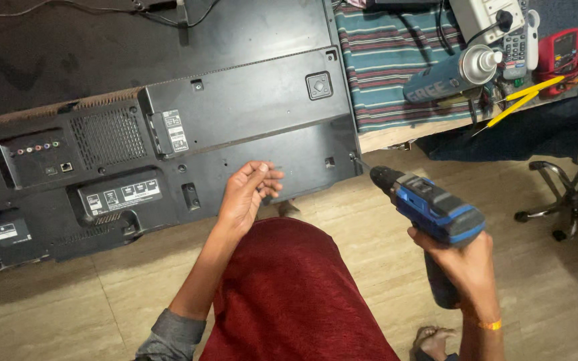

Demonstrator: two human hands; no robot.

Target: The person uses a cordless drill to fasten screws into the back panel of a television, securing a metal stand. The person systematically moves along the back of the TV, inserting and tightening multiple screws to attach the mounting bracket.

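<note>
right hand [459, 257] grips drill [429, 207] | bit tip blurred; left hand [245, 194] loosely cupped, contents unclear

White rectangular labels [122, 194] sit on the television's black back panel [249, 107]; a blue spray can [451, 73] lies on the striped cloth.

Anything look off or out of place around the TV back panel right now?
Nothing looks damaged or spilled. The television lies face down, its near edge overhanging the table. The right hand holds the blue drill with its bit at the panel's corner; the left hand rests at the lower edge. A spray can lies on its side.
</note>
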